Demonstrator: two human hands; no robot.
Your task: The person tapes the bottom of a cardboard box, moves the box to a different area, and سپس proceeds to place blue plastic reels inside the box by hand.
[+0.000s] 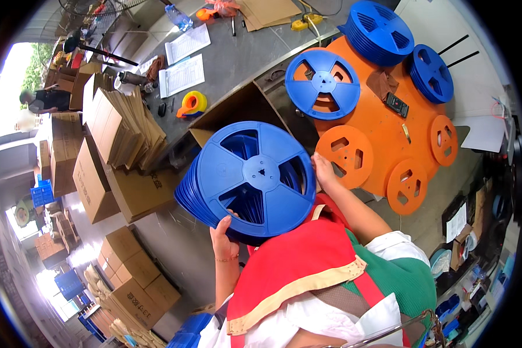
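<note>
1. The left hand (225, 236) grips the lower edge of a stack of blue plastic reels (246, 181), fingers curled over the rim of the front reel and clamped on it, thumb side hidden behind the stack.
2. The right hand (323, 169) is pressed flat against the stack's right edge, fingers together along the rims. It steadies the stack more than it clasps it, and I cannot tell whether the fingers wrap behind.
3. The stack is held up in front of the person's chest, above the red apron (298, 261), tilted so the front reel's face looks up at the camera. The reels behind fan out slightly to the left.
4. Judged from this, the step in hand is carrying or squaring the stack. To do it well, both palms should press inward evenly so that the fanned reels on the left line up and none slips out. The lower hand should bear the weight.
5. The left forearm rises nearly straight up from the lower edge with the wrist bent back. The right forearm comes in from the lower right, elbow bent, with a white sleeve (397, 246) pushed up.
6. Beyond the stack lies an orange jig plate (383, 139) with round orange discs on the table (238, 64). A single blue reel (322, 84) sits on it, and two more blue piles stand at its far edge.
</note>
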